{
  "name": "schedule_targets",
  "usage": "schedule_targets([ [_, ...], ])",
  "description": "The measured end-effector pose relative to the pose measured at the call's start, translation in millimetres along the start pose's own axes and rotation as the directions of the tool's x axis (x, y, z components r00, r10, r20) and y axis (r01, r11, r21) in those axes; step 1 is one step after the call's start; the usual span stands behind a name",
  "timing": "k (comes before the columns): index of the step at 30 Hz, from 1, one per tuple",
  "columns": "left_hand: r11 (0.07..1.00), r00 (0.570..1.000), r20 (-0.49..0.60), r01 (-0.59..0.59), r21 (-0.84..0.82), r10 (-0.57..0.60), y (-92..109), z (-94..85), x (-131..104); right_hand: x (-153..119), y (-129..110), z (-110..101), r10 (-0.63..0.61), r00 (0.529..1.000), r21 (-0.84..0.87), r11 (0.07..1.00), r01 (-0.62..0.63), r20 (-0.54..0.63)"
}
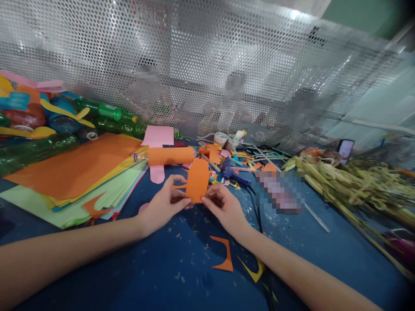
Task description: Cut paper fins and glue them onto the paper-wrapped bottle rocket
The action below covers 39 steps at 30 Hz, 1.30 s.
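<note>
Between my two hands, above the blue tabletop [191,268], an orange paper cutout [197,181] with a rounded top is held upright. My left hand [171,198] is closed on its lower left edge, thumb in front. At its lower right corner, my right hand [225,207] pinches it between thumb and fingers. Just behind lies a clear bottle [141,156] with an orange paper wrap [170,156] around it. Pink paper pieces [158,136] stick out behind and below that bottle. A blue glue gun [235,175] rests to the right of the cutout.
Colored paper sheets [81,168] are stacked at left, with green bottles [110,113] behind. Orange [228,257] and yellow scraps [254,272] lie in front. A black cord [259,211] runs along the right. Dried husks [353,185] cover the far right. A perforated metal screen [201,56] stands behind.
</note>
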<state>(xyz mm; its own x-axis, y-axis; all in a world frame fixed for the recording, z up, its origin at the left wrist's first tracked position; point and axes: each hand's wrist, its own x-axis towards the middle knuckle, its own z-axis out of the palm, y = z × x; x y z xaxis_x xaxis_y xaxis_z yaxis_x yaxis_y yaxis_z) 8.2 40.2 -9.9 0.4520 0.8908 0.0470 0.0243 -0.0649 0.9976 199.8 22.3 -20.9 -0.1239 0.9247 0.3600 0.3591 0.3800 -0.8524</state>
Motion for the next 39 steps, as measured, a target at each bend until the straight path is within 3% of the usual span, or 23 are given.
schedule_targets([
  [14,0.997,0.998,0.014,-0.059,0.055,0.059,-8.3,0.1,2.1,0.9,-1.8,0.2,0.055,0.998,0.046,0.997,-0.056,0.025],
  [27,0.985,0.995,0.043,-0.094,0.145,0.088,-2.2,-0.4,1.8,-0.2,-1.0,-1.1,0.034,0.999,0.03,0.999,-0.035,0.043],
  [34,0.99,0.994,0.031,-0.104,0.095,0.101,0.0,0.7,1.7,-0.2,2.1,-1.6,0.022,0.993,0.006,1.0,-0.022,0.116],
  [39,0.996,0.995,0.052,-0.085,0.017,0.084,-1.9,1.9,1.5,-0.9,3.5,-1.3,0.0,0.995,0.022,1.0,-0.002,0.104],
])
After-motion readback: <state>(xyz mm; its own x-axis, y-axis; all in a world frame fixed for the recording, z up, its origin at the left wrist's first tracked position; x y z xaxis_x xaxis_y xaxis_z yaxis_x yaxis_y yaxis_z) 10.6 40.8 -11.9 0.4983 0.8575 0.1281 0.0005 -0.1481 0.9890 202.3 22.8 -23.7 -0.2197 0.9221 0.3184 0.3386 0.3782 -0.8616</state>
